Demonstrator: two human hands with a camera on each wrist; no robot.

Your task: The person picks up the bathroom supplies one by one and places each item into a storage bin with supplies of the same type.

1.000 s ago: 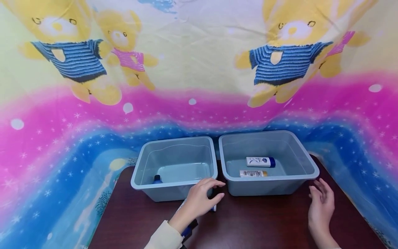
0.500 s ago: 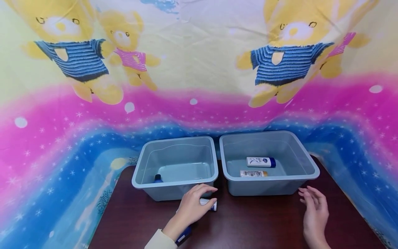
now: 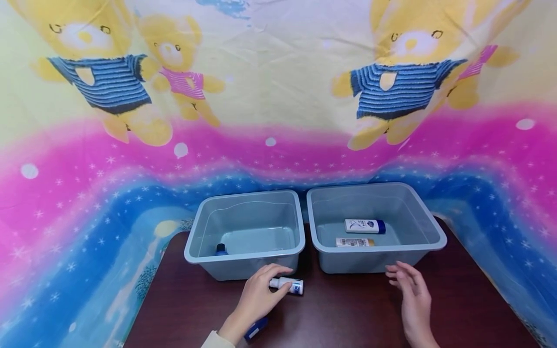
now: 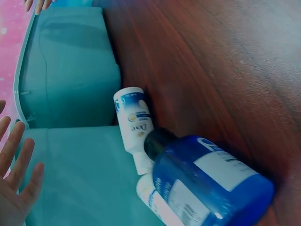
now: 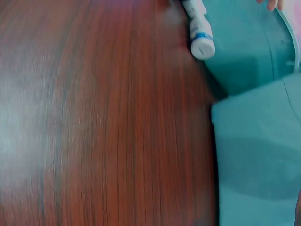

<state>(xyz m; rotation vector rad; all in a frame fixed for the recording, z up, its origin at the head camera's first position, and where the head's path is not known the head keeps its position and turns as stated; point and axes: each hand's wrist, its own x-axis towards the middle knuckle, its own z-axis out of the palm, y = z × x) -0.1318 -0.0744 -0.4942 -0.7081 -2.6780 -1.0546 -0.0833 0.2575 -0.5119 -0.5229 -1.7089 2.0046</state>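
Observation:
My left hand [image 3: 260, 294], fingers relaxed, hovers over bottles lying before the left bin [image 3: 204, 261]. Nearest is a white Dove bottle [image 3: 292, 285] with a blue label, on its side; in the left wrist view the spread fingers [image 4: 19, 160] stand apart from this Dove bottle [image 4: 134, 123]. Closer to me lies a blue bottle [image 3: 256, 329] with a black cap, partly behind the wrist. Another white bottle [image 4: 157, 200] shows beneath the blue one in the left wrist view. My right hand [image 3: 413, 304] holds nothing, its fingers loosely bent before the right bin [image 3: 365, 261].
Inside the right bin lie a white bottle with a blue cap [image 3: 364, 226] and a smaller one with a gold cap [image 3: 354, 242]. A dark-capped blue bottle [image 3: 221, 249] is in the left bin. Both bins stand at the back of the brown table [image 3: 344, 314], against a printed cloth [image 3: 270, 164].
My left hand has drawn back slightly left and toward me, uncovering more of the white Dove bottle. My right hand has moved left along the front of the right bin.

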